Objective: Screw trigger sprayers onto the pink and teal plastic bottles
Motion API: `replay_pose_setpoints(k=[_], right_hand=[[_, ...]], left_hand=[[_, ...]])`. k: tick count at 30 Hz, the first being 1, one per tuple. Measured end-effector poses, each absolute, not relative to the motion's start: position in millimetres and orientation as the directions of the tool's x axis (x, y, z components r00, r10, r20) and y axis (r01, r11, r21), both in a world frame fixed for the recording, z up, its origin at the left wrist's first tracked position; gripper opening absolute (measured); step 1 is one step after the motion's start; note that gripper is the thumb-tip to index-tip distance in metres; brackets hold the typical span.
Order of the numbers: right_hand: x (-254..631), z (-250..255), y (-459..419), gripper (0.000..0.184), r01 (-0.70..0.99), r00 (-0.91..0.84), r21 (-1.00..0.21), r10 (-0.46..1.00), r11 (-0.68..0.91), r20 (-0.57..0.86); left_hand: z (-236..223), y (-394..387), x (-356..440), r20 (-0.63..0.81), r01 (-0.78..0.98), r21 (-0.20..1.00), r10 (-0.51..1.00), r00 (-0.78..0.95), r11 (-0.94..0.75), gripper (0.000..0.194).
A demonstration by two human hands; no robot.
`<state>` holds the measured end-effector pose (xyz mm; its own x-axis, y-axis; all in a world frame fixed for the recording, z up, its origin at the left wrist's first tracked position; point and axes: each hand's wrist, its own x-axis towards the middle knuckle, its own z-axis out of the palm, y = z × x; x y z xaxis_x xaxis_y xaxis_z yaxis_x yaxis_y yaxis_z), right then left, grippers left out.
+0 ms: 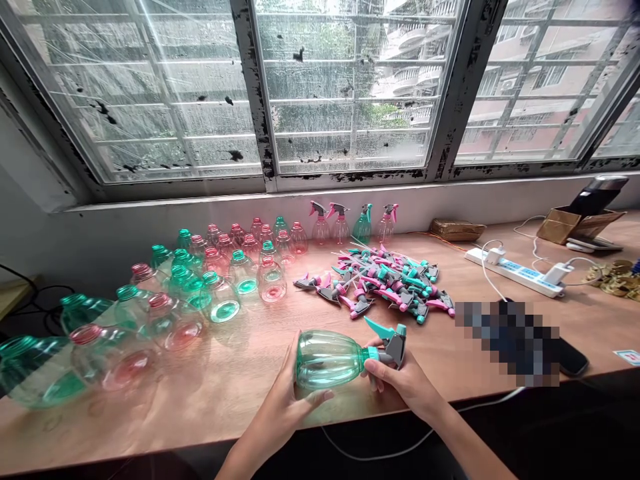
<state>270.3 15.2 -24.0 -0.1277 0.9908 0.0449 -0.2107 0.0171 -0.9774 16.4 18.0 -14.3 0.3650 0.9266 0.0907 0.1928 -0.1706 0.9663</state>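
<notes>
- While my left hand (pixel 286 393) is cupping the base end, my right hand (pixel 403 377) is holding the neck end, so the green bottle (pixel 327 360) is lying sideways between them, lower middle of frame, by the front edge of the table (pixel 235 407).
- Left grip: fingers are half curling, spread to the bottle's width, thumb running below it; probably steadying the round body against rolling. Thumb pressure: can't tell.
- Right grip: thumb and fingers are wrapping the turquoise collar (pixel 371 355), snug by the look, some fingertips hiding behind; likely holding there because it's narrow.
- Grey sprayer head (pixel 397 347) is sitting at the neck, turquoise trigger (pixel 379 328) pointing up-left, away from my thumb. How firmly it's seating, can't tell.
- Loose sprayer heads (pixel 390 280) are lying heaped, right of centre, beyond my hands, presumably for easy reach.
- Uncapped bottles (pixel 217 297), pink and green, are standing across the left, seemingly kept apart from the heap.
- Four fitted bottles (pixel 340 230) are standing upright by the wall, centre of frame, likely parked out of the way.
- Power strip (pixel 515 272) is resting at right, clear of the heap.
</notes>
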Motion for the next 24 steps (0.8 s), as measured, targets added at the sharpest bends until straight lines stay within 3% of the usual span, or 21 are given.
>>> replay_pose_setpoints(k=[19, 24], right_hand=[[269.6, -23.2, 14.3, 0.043, -0.216, -0.129, -0.976, 0.99, 0.024, 0.052], [270.9, -23.6, 15.5, 0.042, -0.205, -0.129, -0.978, 0.99, 0.031, 0.059]], left_hand=[[-11.1, 17.2, 16.9, 0.071, 0.154, 0.978, 0.924, 0.377, -0.138, 0.101], [-10.4, 16.8, 16.8, 0.084, 0.145, 0.978, 0.918, 0.387, -0.15, 0.091]])
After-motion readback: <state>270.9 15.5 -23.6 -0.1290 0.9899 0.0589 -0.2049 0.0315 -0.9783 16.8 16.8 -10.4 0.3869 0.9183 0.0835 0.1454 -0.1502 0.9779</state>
